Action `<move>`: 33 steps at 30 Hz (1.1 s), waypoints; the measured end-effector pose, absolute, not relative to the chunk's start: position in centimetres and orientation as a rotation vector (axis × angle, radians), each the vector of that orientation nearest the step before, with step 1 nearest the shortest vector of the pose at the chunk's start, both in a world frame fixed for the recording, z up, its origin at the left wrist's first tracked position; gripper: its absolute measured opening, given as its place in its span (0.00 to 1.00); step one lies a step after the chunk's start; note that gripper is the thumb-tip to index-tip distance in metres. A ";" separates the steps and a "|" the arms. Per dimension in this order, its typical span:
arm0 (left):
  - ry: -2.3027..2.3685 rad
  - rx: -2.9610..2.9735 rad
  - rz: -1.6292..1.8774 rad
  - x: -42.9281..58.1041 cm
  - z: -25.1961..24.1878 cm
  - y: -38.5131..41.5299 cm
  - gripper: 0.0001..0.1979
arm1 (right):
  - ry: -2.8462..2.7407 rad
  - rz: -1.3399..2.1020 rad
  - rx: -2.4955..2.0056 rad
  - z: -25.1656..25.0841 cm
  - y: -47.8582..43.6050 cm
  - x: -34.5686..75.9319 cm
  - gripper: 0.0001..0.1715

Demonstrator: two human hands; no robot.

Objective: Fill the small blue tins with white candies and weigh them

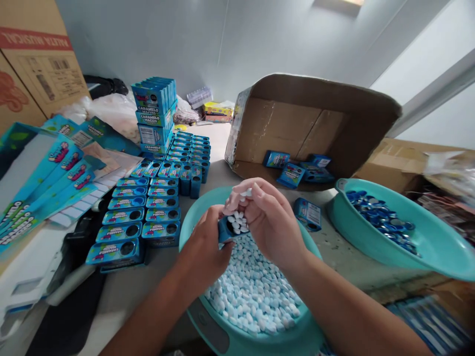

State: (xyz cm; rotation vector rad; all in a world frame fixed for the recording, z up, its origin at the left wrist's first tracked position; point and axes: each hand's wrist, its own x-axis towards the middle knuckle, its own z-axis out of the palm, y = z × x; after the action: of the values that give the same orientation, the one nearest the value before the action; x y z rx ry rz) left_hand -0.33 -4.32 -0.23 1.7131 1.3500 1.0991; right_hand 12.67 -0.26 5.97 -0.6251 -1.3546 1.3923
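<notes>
My left hand (210,242) grips a small blue candy tin (224,231), its open mouth turned up and filled with white candies (237,222). Cupped at the tin's right edge, my right hand (270,217) has curled fingers with several white candies in them. Both hands are above a turquoise tub (196,195) that holds a deep layer of white and pale blue candies (256,291). The lower part of the tin is partly hidden by my left fingers.
Rows of blue candy boxes (161,207) stand on the left, with a taller stack (154,116) behind. A tilted cardboard box (282,123) holds several blue packs. At right, a turquoise basin (438,247) contains shiny blue lids (382,217). Flat printed cardboard (48,183) lies far left.
</notes>
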 end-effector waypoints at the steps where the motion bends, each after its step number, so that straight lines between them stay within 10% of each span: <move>1: 1.353 1.703 1.106 -0.3 -0.2 -4.3 0.21 | -1.366 1.394 -0.613 6.0 -0.3 12.7 0.13; 33: 1.324 1.798 1.371 -0.9 -1.0 -3.8 0.25 | -2.293 0.377 -1.183 7.3 -0.1 16.2 0.14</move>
State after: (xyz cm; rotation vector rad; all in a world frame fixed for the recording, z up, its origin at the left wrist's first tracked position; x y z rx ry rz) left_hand -0.85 -3.81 -0.98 1.7977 1.3237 1.3706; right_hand 16.24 -0.12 7.30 -1.1826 -2.2933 0.3774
